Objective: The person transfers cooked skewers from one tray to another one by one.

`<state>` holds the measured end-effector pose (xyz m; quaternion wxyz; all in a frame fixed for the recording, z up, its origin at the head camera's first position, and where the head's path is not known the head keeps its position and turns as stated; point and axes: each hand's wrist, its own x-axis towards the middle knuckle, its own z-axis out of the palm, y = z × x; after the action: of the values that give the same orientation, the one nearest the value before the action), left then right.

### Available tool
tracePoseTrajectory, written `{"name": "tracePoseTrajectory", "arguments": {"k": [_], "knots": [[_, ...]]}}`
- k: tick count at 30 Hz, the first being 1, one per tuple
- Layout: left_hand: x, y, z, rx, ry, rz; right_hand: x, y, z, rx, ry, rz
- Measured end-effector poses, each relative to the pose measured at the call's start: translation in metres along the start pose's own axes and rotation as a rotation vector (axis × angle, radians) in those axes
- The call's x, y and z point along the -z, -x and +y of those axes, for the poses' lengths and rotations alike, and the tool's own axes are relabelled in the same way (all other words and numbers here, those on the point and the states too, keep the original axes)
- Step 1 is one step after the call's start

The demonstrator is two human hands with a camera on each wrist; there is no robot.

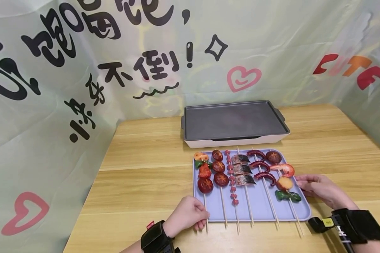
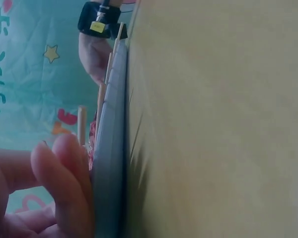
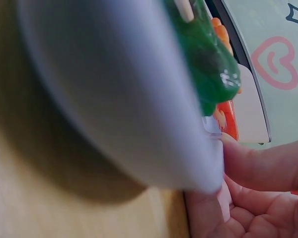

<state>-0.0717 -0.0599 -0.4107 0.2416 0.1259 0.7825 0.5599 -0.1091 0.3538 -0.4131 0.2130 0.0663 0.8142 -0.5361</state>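
Observation:
A lilac tray (image 1: 259, 207) lies on the table, holding several skewers of food side by side. My left hand (image 1: 191, 212) is at the tray's front left corner and pinches the stick of the leftmost skewer (image 1: 205, 185), which carries a dark red mushroom cap at its lower end. In the left wrist view, its fingers (image 2: 64, 173) are beside the tray's side wall (image 2: 111, 129). My right hand (image 1: 318, 189) grips the tray's right edge; in the right wrist view the thumb (image 3: 268, 163) lies at the rim, with fingers beneath. Nearest it is a green pepper skewer (image 1: 288, 196).
Behind the tray stands a dark grey griddle (image 1: 234, 121) with a pale base, close to the back cloth. Other skewers hold mushrooms (image 1: 219, 166), small pink pieces (image 1: 231, 178), fish slices (image 1: 243, 169) and octopus tentacles (image 1: 260, 165). Several sticks overhang the tray's front edge.

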Motion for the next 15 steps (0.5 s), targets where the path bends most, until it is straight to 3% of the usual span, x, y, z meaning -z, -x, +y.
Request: {"name": "tracePoseTrajectory", "arguments": {"k": [8, 15], "knots": [[-0.0014, -0.0014, 0.0031, -0.007, -0.084, -0.003, 0.0005, 0.0001, -0.0001, -0.002, -0.003, 0.001], [-0.0013, -0.0028, 0.0028, 0.006, -0.098, -0.011, 0.0006, -0.0002, 0.0011, 0.005, -0.007, -0.005]]}}
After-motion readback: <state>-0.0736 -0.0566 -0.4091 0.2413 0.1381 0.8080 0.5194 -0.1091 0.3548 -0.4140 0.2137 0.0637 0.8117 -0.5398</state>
